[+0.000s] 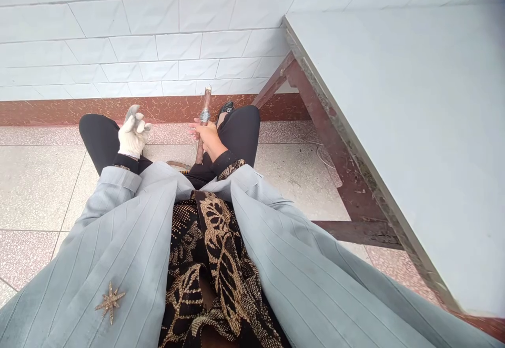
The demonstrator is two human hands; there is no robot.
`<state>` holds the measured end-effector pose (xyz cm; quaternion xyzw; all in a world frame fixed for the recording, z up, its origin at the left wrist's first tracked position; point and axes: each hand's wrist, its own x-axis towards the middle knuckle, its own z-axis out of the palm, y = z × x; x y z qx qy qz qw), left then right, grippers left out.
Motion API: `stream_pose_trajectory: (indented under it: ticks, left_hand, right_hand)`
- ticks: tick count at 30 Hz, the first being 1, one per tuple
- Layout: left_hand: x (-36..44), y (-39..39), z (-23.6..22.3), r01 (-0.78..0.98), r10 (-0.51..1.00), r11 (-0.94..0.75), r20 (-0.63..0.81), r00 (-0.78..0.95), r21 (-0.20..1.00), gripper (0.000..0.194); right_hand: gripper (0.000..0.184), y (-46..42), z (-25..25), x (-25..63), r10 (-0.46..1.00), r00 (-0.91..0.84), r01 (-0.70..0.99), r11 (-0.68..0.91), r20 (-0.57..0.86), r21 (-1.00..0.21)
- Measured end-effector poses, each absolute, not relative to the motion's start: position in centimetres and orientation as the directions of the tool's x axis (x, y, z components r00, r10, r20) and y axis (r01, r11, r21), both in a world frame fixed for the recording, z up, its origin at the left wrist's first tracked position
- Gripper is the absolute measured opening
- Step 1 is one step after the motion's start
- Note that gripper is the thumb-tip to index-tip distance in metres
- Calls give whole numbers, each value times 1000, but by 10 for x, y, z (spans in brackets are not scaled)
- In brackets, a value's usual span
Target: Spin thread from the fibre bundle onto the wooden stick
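My left hand, in a white knitted glove with greyish fingertips, is raised over my left knee. Its fingers are loosely bent and apart, with nothing visible in them. Bare, my right hand is closed around a brown wooden stick between my knees. Silvery wire or a metal band wraps the stick just above the hand, and its top end is pale. The stick stands nearly upright, leaning slightly; its lower end goes down by my right thigh, where I cannot make out what it meets.
A white-topped table with a dark red frame stands close on my right. Ahead rises a white tiled wall above a red-brown skirting. A thin pale cord lies on the tiled floor under the table.
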<state>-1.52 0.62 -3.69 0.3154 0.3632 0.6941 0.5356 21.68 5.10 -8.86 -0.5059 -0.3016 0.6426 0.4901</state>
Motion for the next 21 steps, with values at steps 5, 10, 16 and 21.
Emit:
stream_pose_trajectory:
  ticks: [5,10,16,21]
  left_hand:
    - [-22,10,-37,-522,969,-115,-19,-245,845,38]
    - [-20,14,-46,-393,981,-67,-12,-196,917,41]
    - [-25,19,-64,-42,982,188,-187,33,981,21]
    - [-17,22,-68,293,972,174,-212,102,940,37]
  right_hand:
    - [24,54,-88,221,936,12,-470,-305,-351,-828]
    - [30,52,-85,222,958,-40,-457,-270,-284,-848]
    - [43,55,-92,223,971,-123,-419,-238,-205,-876]
    - [49,57,-98,220,965,-168,-426,-254,-200,-868]
